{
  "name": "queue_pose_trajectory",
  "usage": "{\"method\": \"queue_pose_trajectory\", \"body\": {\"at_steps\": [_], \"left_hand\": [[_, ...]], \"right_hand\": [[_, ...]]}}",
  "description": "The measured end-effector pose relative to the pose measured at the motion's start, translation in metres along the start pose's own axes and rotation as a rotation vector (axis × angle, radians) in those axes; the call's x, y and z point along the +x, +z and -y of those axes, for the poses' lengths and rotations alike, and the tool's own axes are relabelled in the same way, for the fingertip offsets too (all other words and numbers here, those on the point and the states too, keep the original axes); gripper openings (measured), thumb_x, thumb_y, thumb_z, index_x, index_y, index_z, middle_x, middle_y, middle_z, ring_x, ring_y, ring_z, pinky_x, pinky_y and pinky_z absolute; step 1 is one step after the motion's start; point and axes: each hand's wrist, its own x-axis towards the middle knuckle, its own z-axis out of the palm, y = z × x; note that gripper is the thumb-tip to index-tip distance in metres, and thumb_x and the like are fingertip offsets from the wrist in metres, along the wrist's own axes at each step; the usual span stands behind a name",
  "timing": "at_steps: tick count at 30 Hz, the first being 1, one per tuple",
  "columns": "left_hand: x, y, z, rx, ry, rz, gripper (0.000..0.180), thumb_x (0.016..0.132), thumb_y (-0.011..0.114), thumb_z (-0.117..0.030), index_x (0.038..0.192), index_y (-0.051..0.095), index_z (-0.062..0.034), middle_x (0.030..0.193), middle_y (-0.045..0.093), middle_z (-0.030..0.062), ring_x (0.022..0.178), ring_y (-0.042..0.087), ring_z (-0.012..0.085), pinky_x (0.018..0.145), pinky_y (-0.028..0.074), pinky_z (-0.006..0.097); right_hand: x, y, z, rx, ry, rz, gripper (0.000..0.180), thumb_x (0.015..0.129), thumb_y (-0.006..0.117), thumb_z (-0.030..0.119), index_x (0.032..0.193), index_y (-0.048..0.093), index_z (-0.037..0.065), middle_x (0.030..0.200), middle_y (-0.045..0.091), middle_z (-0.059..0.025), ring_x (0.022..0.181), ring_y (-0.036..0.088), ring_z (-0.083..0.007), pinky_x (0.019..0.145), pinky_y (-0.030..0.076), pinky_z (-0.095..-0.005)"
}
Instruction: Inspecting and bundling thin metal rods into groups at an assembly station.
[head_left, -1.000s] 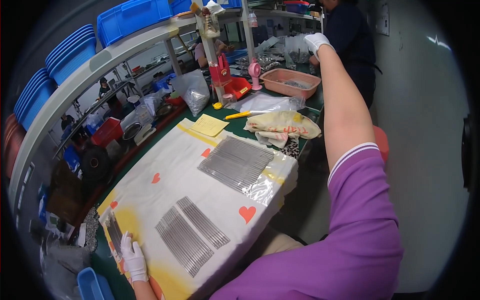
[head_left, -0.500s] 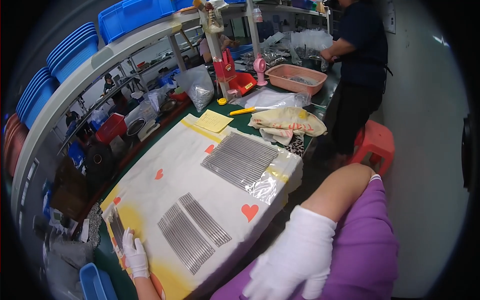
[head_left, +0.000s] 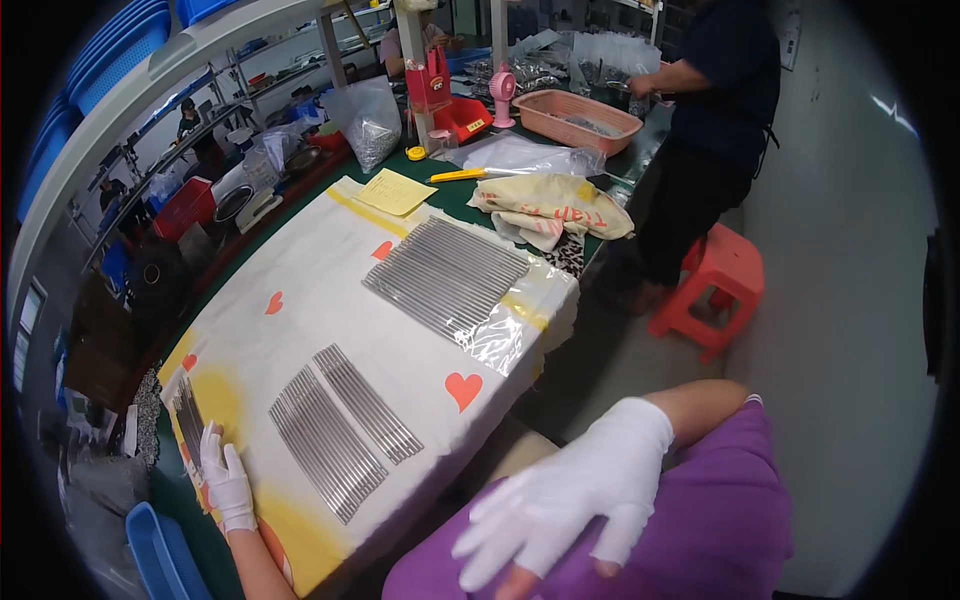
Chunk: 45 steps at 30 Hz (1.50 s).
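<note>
While the gloved left hand (head_left: 225, 478) presses flat, fingers spread, beside a small batch of metal rods (head_left: 188, 422) at the white cloth (head_left: 330, 330)'s near-left edge, the right hand (head_left: 570, 495) rests open and empty on the purple-clad lap. Beyond the cloth: 1 yellow note (head_left: 396, 191), a clear bag (head_left: 520, 155).

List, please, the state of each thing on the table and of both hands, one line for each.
left hand: gloved, lying flat on the cloth's near left edge, beside a small bunch of rods
right hand: gloved, open, holding nothing, resting on the purple garment
metal rods: lying flat in two rows
rods under clear film: flat, side by side, covered
white cloth: spread over the table
pink basket: upright, open
</note>
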Motion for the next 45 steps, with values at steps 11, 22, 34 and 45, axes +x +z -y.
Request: {"method": "queue_pose_trajectory", "body": {"at_steps": [11, 22, 34, 45], "left_hand": [[0.0, 0.0, -0.008, 0.009, -0.017, 0.024, 0.046, 0.089, 0.046, 0.004, 0.135, 0.043, 0.0023, 0.133, 0.05, 0.016, 0.123, 0.05, 0.0247, 0.107, 0.036, 0.034], [0.002, 0.001, -0.005, 0.002, -0.012, 0.029, 0.046, 0.09, 0.045, 0.003, 0.136, 0.043, 0.002, 0.132, 0.051, 0.0158, 0.124, 0.049, 0.0241, 0.106, 0.035, 0.033], [0.003, 0.003, -0.003, -0.023, -0.041, 0.044, 0.046, 0.09, 0.045, 0.004, 0.136, 0.043, 0.0017, 0.135, 0.049, 0.0158, 0.125, 0.049, 0.0242, 0.107, 0.035, 0.034], [0.002, 0.001, -0.018, -0.025, -0.049, 0.035, 0.044, 0.091, 0.045, 0.003, 0.134, 0.045, 0.0017, 0.136, 0.048, 0.0135, 0.124, 0.049, 0.0228, 0.107, 0.035, 0.033]], "right_hand": [[-0.038, 0.005, -0.031, -0.158, 0.821, -0.038, 0.055, 0.088, 0.057, 0.034, 0.13, 0.05, -0.002, 0.127, 0.055, -0.0192, 0.12, 0.049, -0.0372, 0.102, 0.038, -0.0448], [0.0, 0.007, -0.063, -0.129, 1.258, 0.222, 0.049, 0.092, 0.057, 0.032, 0.127, 0.052, -0.002, 0.127, 0.054, -0.0197, 0.119, 0.051, -0.0345, 0.098, 0.042, -0.039], [0.016, 0.022, -0.1, -0.018, 0.876, 0.091, 0.047, 0.089, 0.056, 0.028, 0.123, 0.056, -0.003, 0.122, 0.059, -0.0198, 0.112, 0.057, -0.0328, 0.095, 0.045, -0.0379], [-0.009, 0.034, -0.104, 0.287, 0.484, -0.039, 0.048, 0.088, 0.064, 0.03, 0.124, 0.056, -0.002, 0.132, 0.053, -0.0174, 0.122, 0.049, -0.0333, 0.103, 0.039, -0.0394]]}}
